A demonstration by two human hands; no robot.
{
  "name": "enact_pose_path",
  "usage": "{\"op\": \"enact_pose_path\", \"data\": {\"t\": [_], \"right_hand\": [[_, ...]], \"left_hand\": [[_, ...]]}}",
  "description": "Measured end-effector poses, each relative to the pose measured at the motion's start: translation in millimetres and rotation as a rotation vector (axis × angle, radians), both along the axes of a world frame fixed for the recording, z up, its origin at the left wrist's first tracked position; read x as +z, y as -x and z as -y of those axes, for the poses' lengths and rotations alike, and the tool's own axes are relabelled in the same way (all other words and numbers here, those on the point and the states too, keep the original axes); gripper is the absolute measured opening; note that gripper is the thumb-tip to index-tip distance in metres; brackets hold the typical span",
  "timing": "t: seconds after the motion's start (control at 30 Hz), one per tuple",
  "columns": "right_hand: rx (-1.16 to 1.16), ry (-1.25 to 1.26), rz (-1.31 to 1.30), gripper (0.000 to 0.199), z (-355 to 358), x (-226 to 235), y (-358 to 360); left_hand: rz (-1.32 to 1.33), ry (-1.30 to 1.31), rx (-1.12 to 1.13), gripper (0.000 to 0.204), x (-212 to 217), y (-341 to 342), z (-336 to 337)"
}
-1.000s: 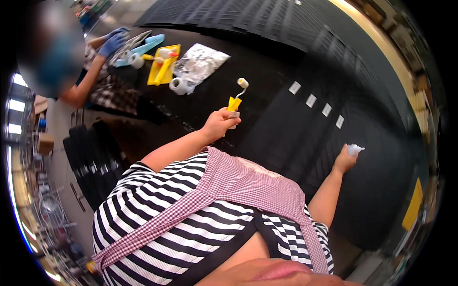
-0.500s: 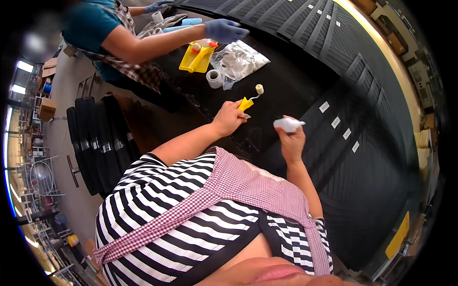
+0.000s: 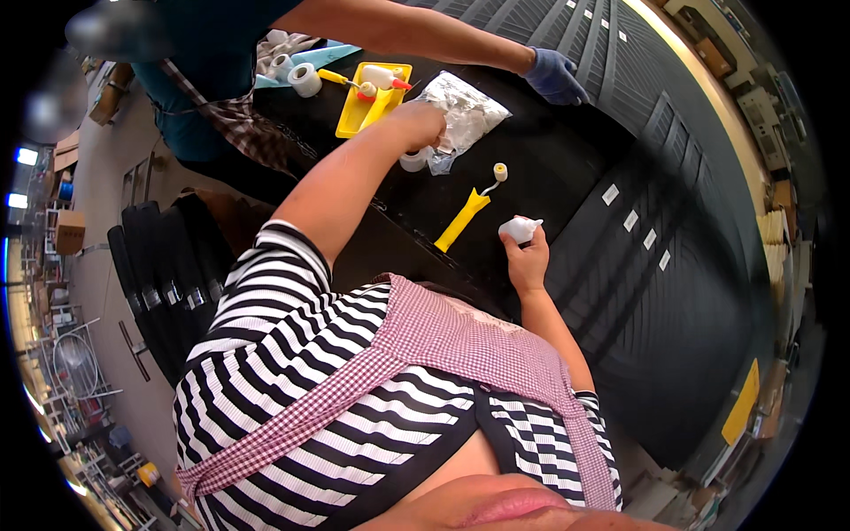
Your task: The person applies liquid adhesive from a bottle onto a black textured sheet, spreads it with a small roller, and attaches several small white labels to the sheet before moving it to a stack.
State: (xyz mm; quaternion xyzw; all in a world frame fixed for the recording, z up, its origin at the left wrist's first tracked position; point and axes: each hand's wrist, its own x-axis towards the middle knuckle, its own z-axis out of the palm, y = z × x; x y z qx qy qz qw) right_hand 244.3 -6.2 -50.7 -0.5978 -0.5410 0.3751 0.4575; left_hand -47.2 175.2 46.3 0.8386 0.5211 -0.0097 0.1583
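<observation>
My left hand (image 3: 420, 126) reaches out to a clear plastic bag (image 3: 473, 108) full of white pieces. Its fingers are curled at the bag's near edge; what they pinch is hidden. In my right hand (image 3: 528, 257) is a small white squeeze bottle (image 3: 519, 230), held tilted with its nozzle to the right. Between my hands a small paint roller (image 3: 464, 221) with a yellow handle and white head lies on the black table surface (image 3: 540, 164). A roll of clear film (image 3: 414, 161) stands partly covered by my left hand.
Across the table a co-worker's gloved hand (image 3: 556, 78) rests near black ribbed sheets (image 3: 611, 53). A yellow tray (image 3: 352, 115) holds another roller and a red-tipped bottle (image 3: 386, 78). White labels (image 3: 630, 221) dot the black sheet at right. Black rolls (image 3: 159, 274) stand at left.
My left hand has let go of the roller and moved up to the plastic bag. The bottle in my right hand has shifted slightly left. The co-worker's gloved hand has moved right.
</observation>
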Motion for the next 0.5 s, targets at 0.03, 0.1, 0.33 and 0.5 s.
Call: {"op": "enact_pose_path", "data": {"t": [0.03,0.1,0.33,0.5], "right_hand": [[-0.016,-0.005,0.0,0.033,1.3,0.0,0.5],[-0.044,-0.016,0.0,0.033,3.8,0.6,0.4],[-0.098,-0.048,0.0,0.032,2.5,-4.2,6.8],[-0.052,-0.102,0.024,0.032,-3.3,-4.3,21.7]], "left_hand": [[-0.043,0.056,-0.081,0.014,0.0,-0.7,-5.4],[-0.103,0.083,-0.186,0.018,-2.2,-5.2,-10.6],[-0.072,-0.239,-0.052,0.018,-23.0,-6.6,-17.1],[0.133,-0.23,-0.011,0.031,-19.5,-0.7,-5.7]]}}
